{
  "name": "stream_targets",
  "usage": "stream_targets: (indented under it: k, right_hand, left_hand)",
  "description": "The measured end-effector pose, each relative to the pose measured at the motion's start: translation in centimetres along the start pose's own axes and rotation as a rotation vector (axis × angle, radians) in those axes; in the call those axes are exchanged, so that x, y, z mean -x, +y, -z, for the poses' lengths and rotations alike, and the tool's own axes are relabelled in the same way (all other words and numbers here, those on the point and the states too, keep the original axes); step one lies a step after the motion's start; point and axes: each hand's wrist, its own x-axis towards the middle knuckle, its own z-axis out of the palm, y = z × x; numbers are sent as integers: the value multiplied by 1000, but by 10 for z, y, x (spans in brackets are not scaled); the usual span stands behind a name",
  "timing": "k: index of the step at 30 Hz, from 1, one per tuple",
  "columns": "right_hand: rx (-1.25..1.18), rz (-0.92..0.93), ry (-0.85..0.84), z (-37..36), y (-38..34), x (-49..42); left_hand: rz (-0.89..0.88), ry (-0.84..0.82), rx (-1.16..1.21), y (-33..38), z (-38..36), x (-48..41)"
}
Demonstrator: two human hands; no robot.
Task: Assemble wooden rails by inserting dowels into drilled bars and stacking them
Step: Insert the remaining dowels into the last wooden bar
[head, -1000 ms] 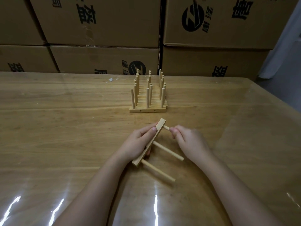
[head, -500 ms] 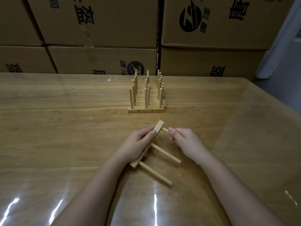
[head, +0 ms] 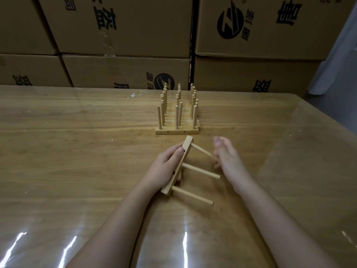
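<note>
Boxes (head: 125, 26) of brown cardboard fill the back of the head view, six of them in two rows of three, printed with black characters and a round logo. All are shut, so what they hold cannot be seen. They stand just behind the far edge of the table (head: 77, 171), whose wood lies under a clear glossy sheet.

Near the far middle of the table stands a group of finished rails (head: 177, 130), flat bars laid side by side with dowels upright in them. The front bar carries three dowels and shows two small holes in its near face. The rows behind overlap too much to count.

Nearer the camera, the left hand (head: 166, 169) grips one wooden bar (head: 187, 147), thumb on its upper face and fingers curled beneath. It holds the bar slanted, far end up toward the finished group and near end low by the table. Three dowels stick out of this bar toward the right: a top dowel (head: 202, 151), a middle dowel (head: 201, 170) and a bottom dowel (head: 193, 195).

The right hand (head: 228, 161) is blurred, fingers loose and spread, grasping nothing. It sits at the outer tip of the top dowel; whether it touches that tip cannot be told.
</note>
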Motion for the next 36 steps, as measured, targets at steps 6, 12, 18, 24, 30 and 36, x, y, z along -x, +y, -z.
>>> stream_targets:
  k: [6,12,18,24,30,36]
  right_hand:
    - [107,214,303,5,6,3]
    - [132,171,-29,-3,5,5]
    - [312,213,-121,1,5,5]
    - [409,202,-111,10,3,3]
    - [493,214,-92,12,2,5]
    - [497,223,-85,9,2,8]
  left_hand:
    - [27,174,275,-1,5,-4]
    - [47,26,206,2,6,0]
    - [57,-33,147,7,4,3]
    - [70,-71,54,6,6,4]
    - [82,-71,19,5,3,5]
    - [78,-66,-2,3,3,4]
